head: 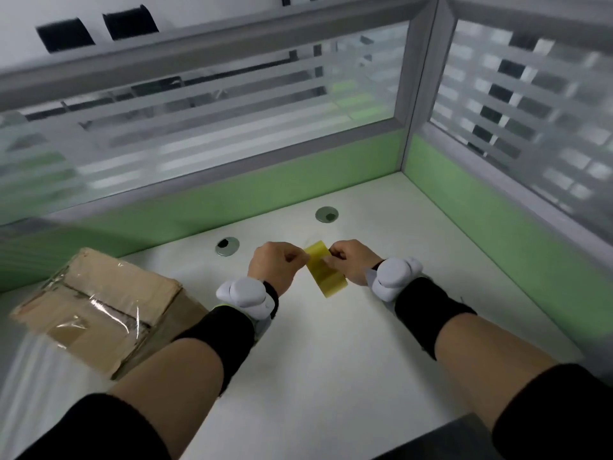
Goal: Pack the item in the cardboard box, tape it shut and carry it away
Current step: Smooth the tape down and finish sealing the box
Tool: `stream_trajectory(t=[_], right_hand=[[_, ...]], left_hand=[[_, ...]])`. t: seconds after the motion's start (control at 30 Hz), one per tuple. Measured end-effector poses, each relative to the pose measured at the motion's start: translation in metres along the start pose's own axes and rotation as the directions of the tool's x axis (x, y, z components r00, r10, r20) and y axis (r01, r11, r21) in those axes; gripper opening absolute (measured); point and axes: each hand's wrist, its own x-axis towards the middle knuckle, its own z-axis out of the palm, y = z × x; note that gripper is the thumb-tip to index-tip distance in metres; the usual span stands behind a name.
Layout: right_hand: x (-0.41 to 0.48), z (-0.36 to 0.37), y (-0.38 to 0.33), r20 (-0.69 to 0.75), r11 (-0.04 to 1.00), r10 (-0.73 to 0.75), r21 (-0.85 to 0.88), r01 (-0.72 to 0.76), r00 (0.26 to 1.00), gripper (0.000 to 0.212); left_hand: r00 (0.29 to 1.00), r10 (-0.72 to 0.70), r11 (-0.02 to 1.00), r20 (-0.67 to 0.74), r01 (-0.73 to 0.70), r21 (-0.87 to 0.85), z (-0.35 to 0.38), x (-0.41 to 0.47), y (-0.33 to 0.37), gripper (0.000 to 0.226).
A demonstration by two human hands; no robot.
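Note:
A yellowish strip of tape (326,275) hangs in the air over the middle of the white desk (331,343). My left hand (277,265) pinches its upper left edge and my right hand (351,260) pinches its upper right edge; the lower end hangs free. A closed cardboard box (99,310) lies on the desk at the left, near my left forearm. Clear shiny tape runs across its top flaps. What the box holds is hidden.
Two round cable grommets (227,246) (326,214) sit in the desk behind my hands. Green-and-glass partition walls (298,180) close the desk at the back and right. A dark edge (464,429) shows at the near right.

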Motion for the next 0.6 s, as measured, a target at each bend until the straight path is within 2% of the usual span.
stream_trajectory(t=[0.27, 0.4, 0.6], right_hand=[[0.001, -0.005, -0.025, 0.018, 0.996, -0.054, -0.07, 0.055, 0.998, 0.019], [0.003, -0.007, -0.033, -0.001, 0.995, -0.042, -0.09, 0.042, 0.999, 0.031], [0.001, -0.01, -0.043, -0.036, 0.99, -0.057, -0.133, 0.052, 0.998, 0.043]], left_hand=[[0.994, 0.112, 0.951, -0.008, -0.105, 0.291, -0.028, 0.009, 0.0, 0.023], [0.981, 0.19, 0.874, 0.033, -0.185, 0.449, -0.036, 0.012, 0.004, 0.026], [0.967, 0.247, 0.785, 0.056, -0.234, 0.573, -0.04, 0.011, 0.004, 0.035]])
